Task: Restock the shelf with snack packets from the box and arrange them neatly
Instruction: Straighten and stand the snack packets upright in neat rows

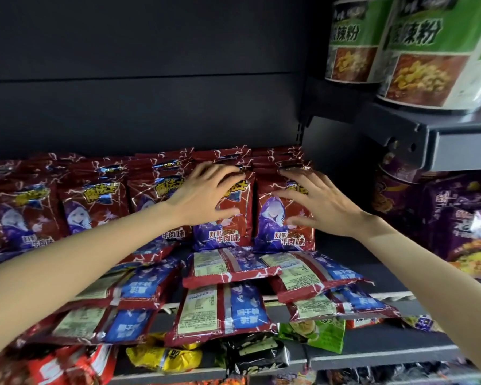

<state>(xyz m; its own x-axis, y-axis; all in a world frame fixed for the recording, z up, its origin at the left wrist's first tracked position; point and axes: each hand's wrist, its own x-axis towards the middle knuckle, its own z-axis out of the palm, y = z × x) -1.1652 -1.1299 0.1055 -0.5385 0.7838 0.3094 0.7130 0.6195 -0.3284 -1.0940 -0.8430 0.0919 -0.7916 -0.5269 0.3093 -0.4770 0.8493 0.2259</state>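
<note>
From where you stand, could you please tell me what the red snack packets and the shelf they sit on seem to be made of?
Red snack packets: probably thin glossy plastic film, judging by the bright glare and creases. Shelf: likely painted metal with a matte dark grey finish; its flat surface shows no shine.

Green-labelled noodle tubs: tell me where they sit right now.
In the head view the green-labelled noodle tubs stand at the top right on the upper shelf ledge, above the purple packs and up and right of the right hand.
</note>
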